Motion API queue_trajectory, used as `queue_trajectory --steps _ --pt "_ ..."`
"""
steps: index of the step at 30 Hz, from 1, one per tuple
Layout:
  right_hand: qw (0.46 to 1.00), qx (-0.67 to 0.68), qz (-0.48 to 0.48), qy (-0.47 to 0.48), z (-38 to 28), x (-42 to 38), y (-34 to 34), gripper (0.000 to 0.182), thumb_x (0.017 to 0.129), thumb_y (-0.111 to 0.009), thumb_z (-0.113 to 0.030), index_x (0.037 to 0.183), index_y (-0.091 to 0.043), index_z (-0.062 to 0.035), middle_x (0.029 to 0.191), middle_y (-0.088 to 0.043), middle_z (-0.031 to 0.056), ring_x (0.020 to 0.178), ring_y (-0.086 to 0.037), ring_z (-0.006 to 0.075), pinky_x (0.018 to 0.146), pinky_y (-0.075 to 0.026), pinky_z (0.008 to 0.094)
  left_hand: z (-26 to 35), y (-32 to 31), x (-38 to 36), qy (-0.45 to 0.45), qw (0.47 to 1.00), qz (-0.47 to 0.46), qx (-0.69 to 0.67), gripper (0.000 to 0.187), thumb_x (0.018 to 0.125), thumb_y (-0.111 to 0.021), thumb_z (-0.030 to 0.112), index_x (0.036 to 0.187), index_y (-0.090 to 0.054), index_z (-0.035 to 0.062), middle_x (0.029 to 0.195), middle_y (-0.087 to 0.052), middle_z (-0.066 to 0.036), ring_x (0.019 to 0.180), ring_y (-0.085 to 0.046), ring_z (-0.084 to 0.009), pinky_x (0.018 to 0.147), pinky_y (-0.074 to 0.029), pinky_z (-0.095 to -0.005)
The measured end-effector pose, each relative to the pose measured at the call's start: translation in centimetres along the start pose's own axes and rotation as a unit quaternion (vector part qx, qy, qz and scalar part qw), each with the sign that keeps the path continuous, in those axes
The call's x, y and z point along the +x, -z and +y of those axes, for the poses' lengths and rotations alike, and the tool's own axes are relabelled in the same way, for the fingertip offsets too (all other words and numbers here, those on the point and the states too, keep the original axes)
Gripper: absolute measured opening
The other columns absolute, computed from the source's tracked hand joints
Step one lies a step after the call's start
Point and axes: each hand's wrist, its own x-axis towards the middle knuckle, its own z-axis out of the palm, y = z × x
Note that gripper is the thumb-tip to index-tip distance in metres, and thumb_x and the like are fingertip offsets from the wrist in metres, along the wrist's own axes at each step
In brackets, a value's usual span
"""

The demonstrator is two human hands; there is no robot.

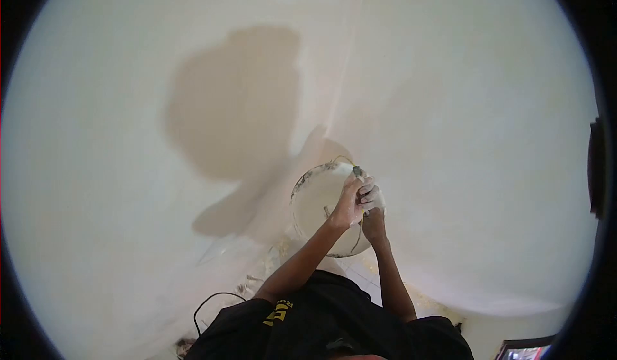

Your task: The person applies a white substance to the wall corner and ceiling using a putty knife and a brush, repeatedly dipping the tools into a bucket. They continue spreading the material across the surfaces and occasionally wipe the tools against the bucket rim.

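Head view: both hands meet at the right rim of a round white fitting [321, 206] on the pale wall, the left hand [349, 207] and right hand [371, 199] with fingers closed around a small tool [357, 171] with a yellow wire. Best, I judge, to keep both grips tight and the tip steady against the rim.

We seem to be in a room under renovation or finishing work, somewhere indoors in a building that is being plastered or painted. Nearly the whole view is filled by a bare, cream-white plastered wall [450, 103], with a corner seam [347, 71] running down where two surfaces meet. Our shadow [238, 109] falls large on the plaster. Low down, near the foot of the wall, we see a white bucket [321, 206] smeared with dried white material, and scraps of debris [257, 276] lie scattered around it. A thin black cable [205, 305] loops nearby. We cannot tell what kind of building it is.
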Motion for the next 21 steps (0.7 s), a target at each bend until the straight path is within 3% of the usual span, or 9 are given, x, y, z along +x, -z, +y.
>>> queue_trajectory --steps 1,2,3,5,8,15,17,21 --pt "0.998 0.052 0.036 -0.027 -0.7 -0.2 1.0 0.022 0.069 -0.068 -0.013 0.084 -0.067 0.0021 0.08 -0.066 0.0205 0.071 -0.064 0.0307 0.068 -0.048 0.0402 0.0 -0.2 0.3 0.004 1.0 -0.007 0.008 0.015 0.088 -0.055 0.017 0.078 -0.043 0.0171 0.064 -0.028 0.006 0.051 -0.028 -0.0045 0.041 -0.021 -0.0185" --pt "1.0 0.005 -0.012 -0.012 -2.8 -0.5 3.3 0.018 0.071 -0.07 -0.013 0.081 -0.068 0.0029 0.076 -0.067 0.0171 0.069 -0.065 0.0249 0.066 -0.052 0.0362 0.0 -0.4 0.7 0.005 1.0 -0.005 -0.013 0.017 0.088 -0.055 0.017 0.077 -0.042 0.0165 0.063 -0.028 0.006 0.05 -0.027 -0.0047 0.041 -0.021 -0.0187" --pt "1.0 0.009 0.0 -0.01 -3.9 -1.0 4.4 0.018 0.071 -0.07 -0.013 0.081 -0.068 0.0029 0.076 -0.067 0.0171 0.069 -0.065 0.0249 0.066 -0.052 0.0362 -0.1 -0.4 1.0 0.008 0.999 -0.003 -0.034 0.019 0.088 -0.055 0.018 0.075 -0.041 0.016 0.063 -0.028 0.005 0.05 -0.026 -0.005 0.04 -0.021 -0.0189" --pt "0.982 0.187 0.029 -0.022 -4.5 -1.5 5.5 0.014 0.075 -0.07 -0.007 0.081 -0.068 0.0044 0.073 -0.067 0.0129 0.065 -0.065 0.017 0.062 -0.056 0.0298 -0.5 -0.2 1.7 0.008 0.999 -0.011 -0.047 0.021 0.088 -0.054 0.018 0.074 -0.039 0.0151 0.061 -0.028 0.005 0.049 -0.026 -0.0057 0.04 -0.022 -0.0193" --pt "0.956 0.284 0.04 -0.054 -1.4 -1.4 6.0 0.009 0.077 -0.068 -0.002 0.081 -0.067 0.0059 0.073 -0.067 0.0108 0.064 -0.065 0.0138 0.059 -0.058 0.0261 -1.0 -0.1 2.4 0.008 0.998 0.0 -0.066 0.023 0.089 -0.049 0.022 0.071 -0.037 0.0153 0.059 -0.029 0.004 0.047 -0.027 -0.0071 0.039 -0.022 -0.0209" --pt "0.916 0.367 0.162 0.008 -1.6 -1.4 11.7 0.007 0.078 -0.064 0.002 0.082 -0.064 0.0078 0.073 -0.066 0.0136 0.064 -0.065 0.0173 0.06 -0.059 0.031 -1.4 0.9 2.0 -0.03 0.999 -0.007 -0.043 0.025 0.088 -0.052 0.025 0.07 -0.037 0.0154 0.058 -0.028 0.004 0.045 -0.025 -0.0069 0.037 -0.02 -0.0211" --pt "0.895 0.394 0.208 0.032 -3.0 -0.6 14.4 0.006 0.079 -0.063 0.003 0.083 -0.064 0.0069 0.075 -0.066 0.0133 0.065 -0.065 0.0175 0.06 -0.058 0.0299 -1.4 1.5 1.9 -0.054 0.998 -0.012 -0.01 0.025 0.088 -0.052 0.033 0.075 -0.044 0.0125 0.06 -0.028 0.004 0.047 -0.025 -0.0068 0.037 -0.02 -0.0205" --pt "0.885 0.327 0.312 0.115 -6.5 5.4 19.3 0.009 0.079 -0.066 0.0 0.084 -0.064 0.0072 0.077 -0.067 0.0132 0.067 -0.065 0.0167 0.064 -0.057 0.0275 -1.5 2.2 2.1 -0.061 0.998 -0.007 -0.005 0.025 0.09 -0.049 0.033 0.079 -0.046 0.0107 0.06 -0.027 0.004 0.047 -0.024 -0.0068 0.037 -0.02 -0.0203"
